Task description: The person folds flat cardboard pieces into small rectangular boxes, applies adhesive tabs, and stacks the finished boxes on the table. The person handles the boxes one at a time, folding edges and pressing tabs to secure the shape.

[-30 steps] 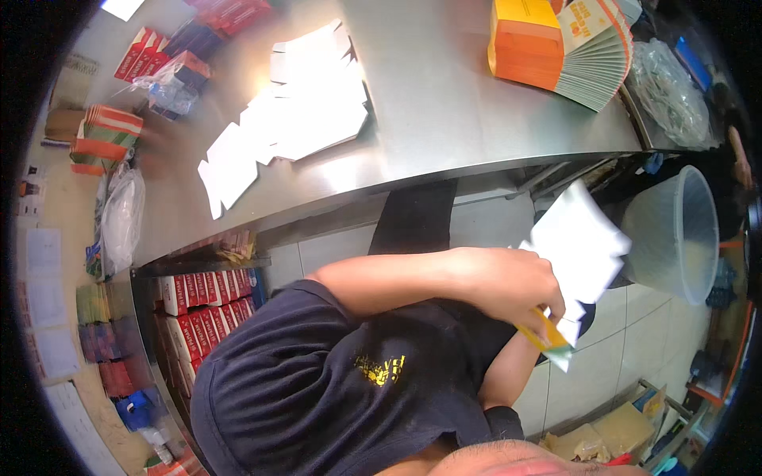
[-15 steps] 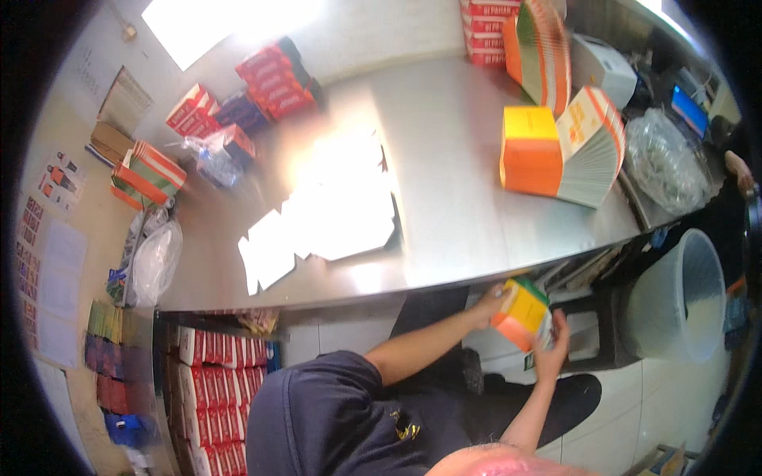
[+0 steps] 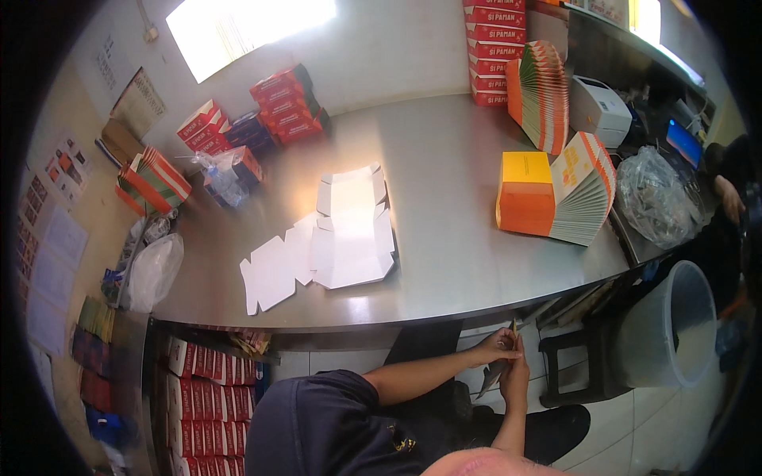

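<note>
In front of my body, just off the near edge of the table, both my hands are closed on a yellow-and-orange card carton (image 3: pixel 491 378). It is turned nearly edge-on, so only a thin edge and a greyish flap show. My left hand (image 3: pixel 497 347) pinches it near its upper end. Close against it, my right hand (image 3: pixel 516 370) grips the other side, its fingers partly hidden. Farther off on the steel table (image 3: pixel 444 262) lie unfolded white card blanks (image 3: pixel 353 238). A fanned stack of yellow-and-orange flat cartons (image 3: pixel 556 194) stands at the table's right.
Red boxes (image 3: pixel 498 55) are piled at the back, with more red boxes (image 3: pixel 286 103) at the back left. A white printer (image 3: pixel 602 111) and a plastic bag (image 3: pixel 659 194) sit at the right. Below are a dark stool (image 3: pixel 583 369) and a translucent bin (image 3: pixel 663 325).
The carton has turned from showing its yellow and orange faces to nearly edge-on. My hands have come closer together. The whole view has shifted slightly, with the table lower in the picture.
</note>
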`<state>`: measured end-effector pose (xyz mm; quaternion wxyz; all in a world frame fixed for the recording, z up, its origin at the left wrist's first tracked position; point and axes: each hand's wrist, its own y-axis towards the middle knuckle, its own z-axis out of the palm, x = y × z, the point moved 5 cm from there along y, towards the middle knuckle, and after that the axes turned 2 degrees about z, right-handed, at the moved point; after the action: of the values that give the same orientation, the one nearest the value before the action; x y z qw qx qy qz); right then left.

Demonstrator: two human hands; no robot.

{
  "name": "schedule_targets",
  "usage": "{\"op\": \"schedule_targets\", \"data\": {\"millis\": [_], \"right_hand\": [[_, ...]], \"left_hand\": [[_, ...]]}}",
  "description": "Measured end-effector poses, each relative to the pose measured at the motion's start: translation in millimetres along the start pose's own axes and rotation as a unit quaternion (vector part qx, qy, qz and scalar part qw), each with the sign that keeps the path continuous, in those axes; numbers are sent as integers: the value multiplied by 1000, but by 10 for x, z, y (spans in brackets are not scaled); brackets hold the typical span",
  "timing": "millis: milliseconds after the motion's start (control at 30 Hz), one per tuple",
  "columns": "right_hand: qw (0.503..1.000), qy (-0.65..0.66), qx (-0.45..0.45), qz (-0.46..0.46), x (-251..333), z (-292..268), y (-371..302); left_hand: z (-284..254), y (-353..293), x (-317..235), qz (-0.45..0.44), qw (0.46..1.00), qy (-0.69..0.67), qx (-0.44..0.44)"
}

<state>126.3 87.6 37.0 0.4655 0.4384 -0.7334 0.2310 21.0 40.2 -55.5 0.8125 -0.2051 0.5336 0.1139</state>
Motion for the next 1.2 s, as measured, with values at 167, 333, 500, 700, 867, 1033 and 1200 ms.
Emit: {"op": "schedule_targets", "data": {"millis": [167, 333, 500, 700, 867, 1033, 1200], "right_hand": [[999, -2, -49, -25, -123, -20, 7], [991, 53, -113, 53, -336, -3, -18], [973, 39, -184, 137, -682, -119, -15], [952, 100, -229, 175, -758, -182, -31], [972, 90, -206, 73, -760, -161, -4], [969, 153, -171, 95, -694, -140, -9], [952, 207, -178, 135, -931, -221, -7]], "left_hand": [[-34, 25, -41, 38, 998, 31, 38], [-67, 20, -59, 101, 993, 39, -53], [-228, 98, -57, 47, 994, -13, -101], [-107, 136, 279, 15, 1000, -27, -4], [-22, 44, 5, 29, 999, 30, -21], [-89, -32, -173, 82, 980, 174, -47], [55, -94, -314, 53, 971, 231, -23]]}}
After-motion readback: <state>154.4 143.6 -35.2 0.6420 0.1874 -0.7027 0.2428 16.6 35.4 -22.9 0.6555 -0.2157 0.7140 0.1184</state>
